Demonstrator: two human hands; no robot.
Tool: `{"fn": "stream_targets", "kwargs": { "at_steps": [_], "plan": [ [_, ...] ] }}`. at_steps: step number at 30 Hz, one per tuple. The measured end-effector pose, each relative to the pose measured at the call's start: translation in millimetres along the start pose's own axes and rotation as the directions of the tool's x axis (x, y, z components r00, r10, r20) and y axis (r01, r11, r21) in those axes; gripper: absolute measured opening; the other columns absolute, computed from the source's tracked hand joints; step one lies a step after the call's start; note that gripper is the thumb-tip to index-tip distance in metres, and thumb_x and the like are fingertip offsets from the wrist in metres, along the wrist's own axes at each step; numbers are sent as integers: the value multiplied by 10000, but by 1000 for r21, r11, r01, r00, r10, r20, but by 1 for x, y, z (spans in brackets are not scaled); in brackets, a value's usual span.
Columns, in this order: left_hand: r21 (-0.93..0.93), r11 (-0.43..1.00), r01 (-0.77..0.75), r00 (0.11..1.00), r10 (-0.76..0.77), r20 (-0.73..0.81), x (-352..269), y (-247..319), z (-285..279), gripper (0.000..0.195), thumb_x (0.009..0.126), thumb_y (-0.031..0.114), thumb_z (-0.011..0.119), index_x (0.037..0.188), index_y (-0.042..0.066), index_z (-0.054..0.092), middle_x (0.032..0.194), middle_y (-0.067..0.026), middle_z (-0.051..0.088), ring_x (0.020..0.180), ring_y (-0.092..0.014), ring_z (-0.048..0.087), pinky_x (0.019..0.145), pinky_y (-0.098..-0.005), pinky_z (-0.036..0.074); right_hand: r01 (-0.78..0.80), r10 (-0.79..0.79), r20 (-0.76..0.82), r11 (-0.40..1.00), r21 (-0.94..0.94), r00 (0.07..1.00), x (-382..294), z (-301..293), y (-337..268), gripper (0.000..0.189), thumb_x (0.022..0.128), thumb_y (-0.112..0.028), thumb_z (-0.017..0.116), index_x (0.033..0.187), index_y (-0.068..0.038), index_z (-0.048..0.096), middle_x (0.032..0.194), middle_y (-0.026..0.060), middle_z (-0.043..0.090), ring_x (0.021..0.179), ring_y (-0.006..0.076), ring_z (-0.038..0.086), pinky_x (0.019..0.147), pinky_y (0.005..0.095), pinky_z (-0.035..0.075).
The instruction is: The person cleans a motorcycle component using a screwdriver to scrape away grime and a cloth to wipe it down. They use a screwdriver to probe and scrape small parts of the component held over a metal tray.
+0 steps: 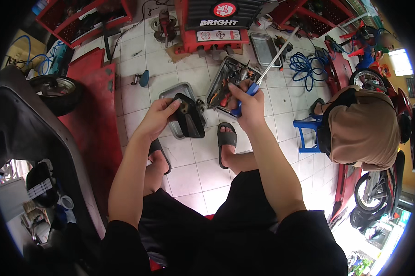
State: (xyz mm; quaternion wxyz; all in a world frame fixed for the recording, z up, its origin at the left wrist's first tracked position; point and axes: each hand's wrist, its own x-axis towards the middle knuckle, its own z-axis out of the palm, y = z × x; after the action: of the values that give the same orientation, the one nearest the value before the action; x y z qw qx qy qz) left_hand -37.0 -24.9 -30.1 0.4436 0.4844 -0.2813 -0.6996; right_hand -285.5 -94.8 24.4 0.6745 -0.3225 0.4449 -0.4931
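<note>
My left hand [159, 115] grips a black plastic motorcycle part [191, 120] at its upper end, thumb on top. The part hangs tilted over a shallow metal tray [171, 90], hiding most of it. In my right hand [251, 105] is a blue-handled tool [252, 89] with a long thin metal shaft [280, 53] pointing up and to the right. My fingers cover much of the handle, so its exact kind is unclear. Beyond that hand lies a second metal tray [213, 82] full of hand tools, some with orange and red handles.
A red motorcycle lift [90, 127] and a dark body panel [52, 138] stand left, with a wheel [55, 91]. A red machine [212, 36] stands ahead. At right are a blue air hose [306, 67], a blue stool [307, 136], a seated person [362, 127] and motorcycles.
</note>
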Motion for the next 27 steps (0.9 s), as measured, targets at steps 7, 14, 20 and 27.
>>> {"fn": "stream_targets", "kwargs": {
  "at_steps": [7, 14, 20, 27],
  "plan": [
    [-149, 980, 129, 930, -172, -326, 90, -118, -48, 390, 937, 291, 658, 1065, -71, 588, 1009, -100, 658, 902, -213, 641, 823, -355, 515, 15, -9, -92, 998, 64, 996, 39, -12, -5, 300, 806, -40, 736, 780, -114, 446, 642, 29, 524, 446, 159, 531, 423, 319, 440],
    [465, 717, 519, 671, -5, -741, 163, -265, -85, 396, 838, 292, 760, 850, -98, 691, 832, -180, 702, 721, -273, 675, 656, -394, 506, -67, 69, -244, 998, 18, 967, 60, -33, 16, 279, 799, -50, 742, 787, -104, 468, 668, 34, 528, 449, 161, 516, 459, 327, 453],
    [335, 817, 470, 615, -30, -788, 172, -312, -121, 349, 835, 256, 746, 1002, -49, 712, 904, -204, 707, 813, -297, 681, 723, -388, 507, -137, 129, -214, 990, -21, 968, 59, -24, 9, 274, 831, -41, 716, 796, -115, 455, 621, 26, 505, 451, 150, 499, 450, 318, 409],
    [272, 959, 75, 706, 142, -694, 162, -222, -66, 429, 949, 296, 605, 1174, -69, 626, 1097, -177, 680, 1023, -254, 651, 897, -355, 488, -113, 121, -163, 992, 56, 979, 59, -20, 23, 287, 814, -54, 736, 784, -109, 456, 669, 23, 512, 449, 155, 500, 458, 325, 437]
  ]
}}
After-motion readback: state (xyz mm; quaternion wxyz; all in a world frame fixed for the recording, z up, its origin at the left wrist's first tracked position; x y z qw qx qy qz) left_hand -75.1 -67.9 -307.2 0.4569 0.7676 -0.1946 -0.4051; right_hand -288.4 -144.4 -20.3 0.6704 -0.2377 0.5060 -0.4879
